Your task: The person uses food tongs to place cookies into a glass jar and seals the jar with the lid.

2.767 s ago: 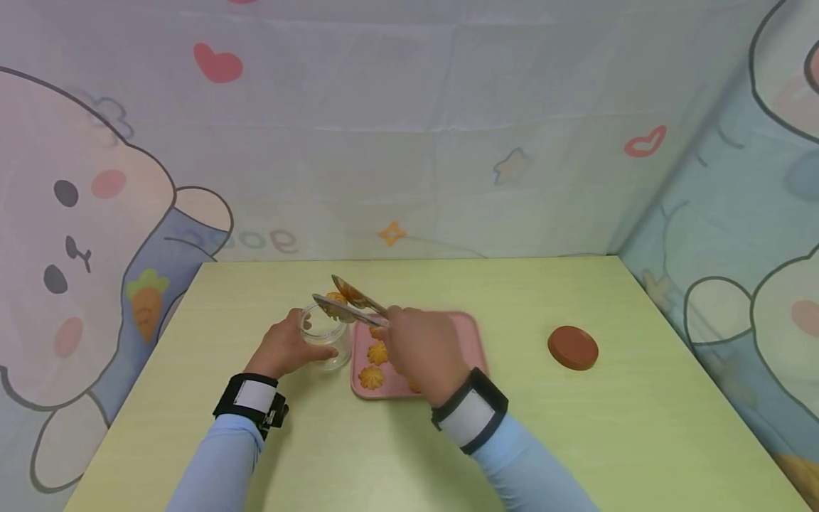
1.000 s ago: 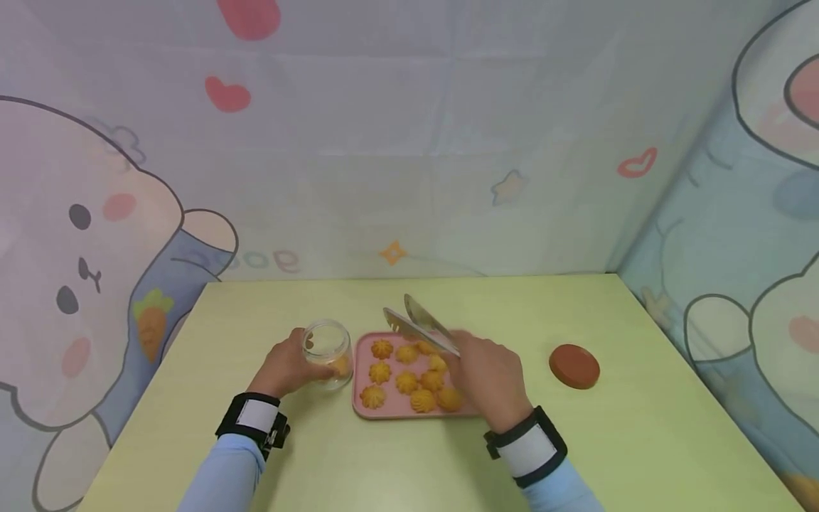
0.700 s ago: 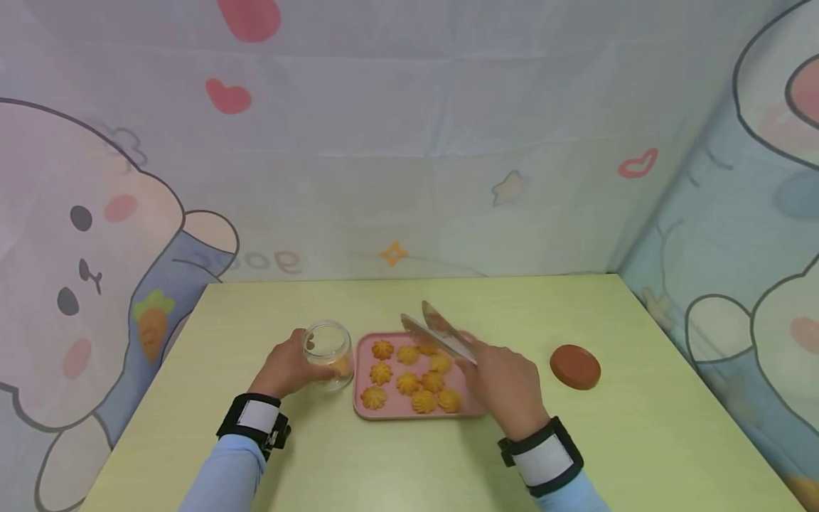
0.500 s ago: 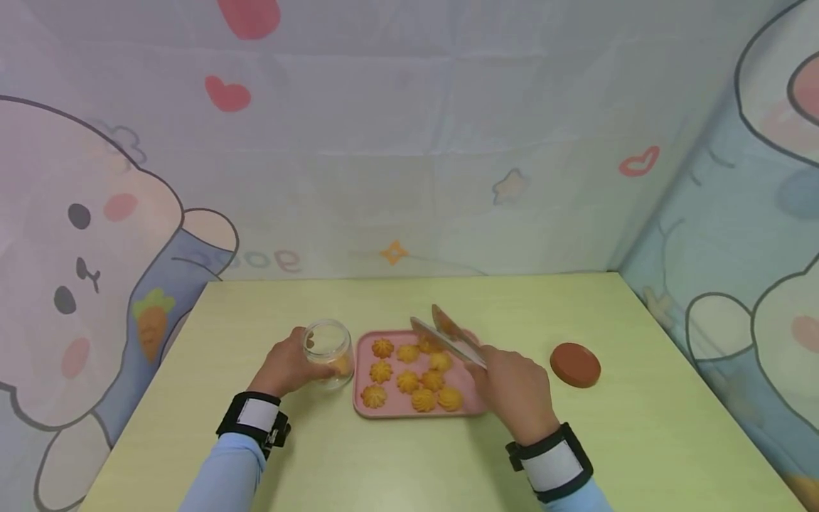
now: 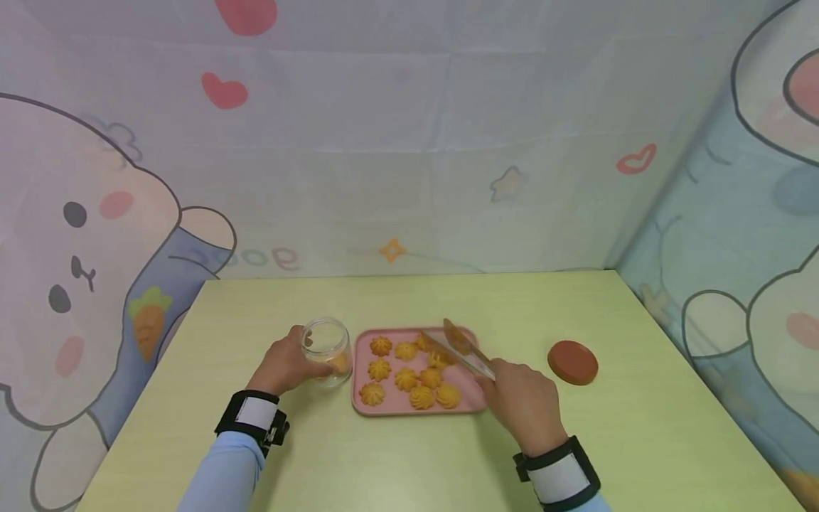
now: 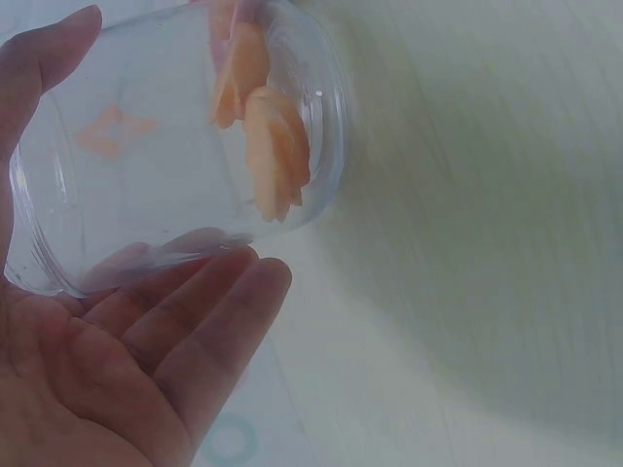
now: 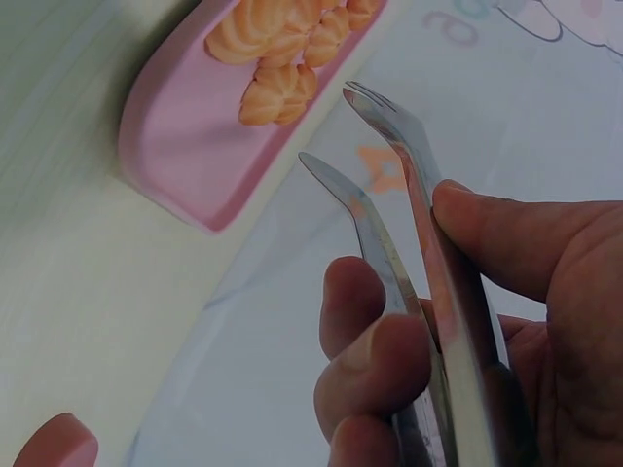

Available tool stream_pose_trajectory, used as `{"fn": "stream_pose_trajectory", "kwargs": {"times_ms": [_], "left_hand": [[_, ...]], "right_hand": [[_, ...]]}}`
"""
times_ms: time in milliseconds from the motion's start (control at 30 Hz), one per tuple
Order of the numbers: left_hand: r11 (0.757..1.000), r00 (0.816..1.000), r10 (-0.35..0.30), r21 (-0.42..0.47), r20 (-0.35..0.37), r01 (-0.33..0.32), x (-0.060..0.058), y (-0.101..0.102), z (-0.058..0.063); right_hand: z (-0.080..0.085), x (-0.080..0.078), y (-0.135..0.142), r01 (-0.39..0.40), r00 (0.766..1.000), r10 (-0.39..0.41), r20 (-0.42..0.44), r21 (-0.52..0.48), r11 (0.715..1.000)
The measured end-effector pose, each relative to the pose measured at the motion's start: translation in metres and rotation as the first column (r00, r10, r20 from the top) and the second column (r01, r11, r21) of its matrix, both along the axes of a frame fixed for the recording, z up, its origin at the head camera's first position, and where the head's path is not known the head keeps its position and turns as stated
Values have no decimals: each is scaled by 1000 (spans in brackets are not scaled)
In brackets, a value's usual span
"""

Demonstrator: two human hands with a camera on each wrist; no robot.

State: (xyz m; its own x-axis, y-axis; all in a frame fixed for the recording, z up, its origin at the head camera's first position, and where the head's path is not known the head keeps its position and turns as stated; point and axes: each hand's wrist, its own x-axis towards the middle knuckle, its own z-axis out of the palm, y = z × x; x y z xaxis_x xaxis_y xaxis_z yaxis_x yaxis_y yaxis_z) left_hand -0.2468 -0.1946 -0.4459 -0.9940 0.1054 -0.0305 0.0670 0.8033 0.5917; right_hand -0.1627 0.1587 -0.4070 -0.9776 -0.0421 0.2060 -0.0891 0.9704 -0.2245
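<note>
My left hand (image 5: pixel 289 361) grips a clear glass jar (image 5: pixel 328 343), thumb on one side and fingers on the other. Inside it, in the left wrist view, cookies (image 6: pixel 276 156) lie at the bottom. Metal tongs (image 7: pixel 428 243) are in my right hand (image 5: pixel 521 400), held between thumb and fingers. Their two tips stand apart with nothing between them, over the right part of a pink tray (image 5: pixel 403 408). Several golden swirl-shaped cookies (image 5: pixel 406 379) sit on this tray; the tongs partly cover those at its back right.
A round brown lid (image 5: pixel 573 363) lies on the pale yellow table (image 5: pixel 358 462), right of the tray. The jar is close beside the tray's left edge. A printed cloth (image 5: pixel 358 142) hangs behind the table.
The tongs, earlier holding a cookie at the jar's mouth, have moved right and lower over the tray without it. A cookie now shows in the jar. My left hand has stayed at the jar.
</note>
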Motion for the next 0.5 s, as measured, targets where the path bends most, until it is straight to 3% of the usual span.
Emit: {"fn": "stream_pose_trajectory", "kwargs": {"times_ms": [500], "left_hand": [[1000, 1000, 15, 4, 8, -15, 0, 0, 0]], "right_hand": [[-16, -4, 1, -2, 1000, 2, -7, 29, 1000]]}}
